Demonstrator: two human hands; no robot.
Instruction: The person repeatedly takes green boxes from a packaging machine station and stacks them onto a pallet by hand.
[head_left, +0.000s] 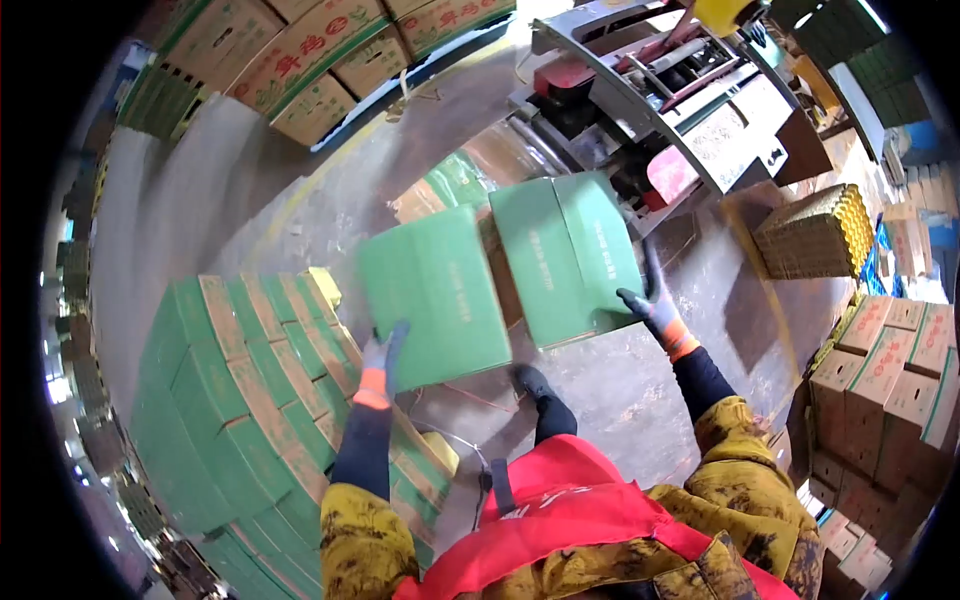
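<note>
Two green cardboard boxes with faint printed lettering are in front of me, a narrow gap showing between them. My left hand (382,362), in a grey glove with an orange cuff, grips the near left corner of the left green box (430,295). On the other side, my right hand (657,308), gloved the same way, holds the right green box (565,255) by its near right corner, thumb on top and fingers along the side. The undersides of both boxes are hidden. Behind them lies another green-and-brown box (455,180) by the machine's rollers.
A tall stack of green boxes (230,400) stands at my left. The metal machine (680,90) fills the far right. Brown cartons (310,60) stand on a blue pallet at the back. Yellow-edged stacked trays (810,235) and more cartons (880,390) are to the right.
</note>
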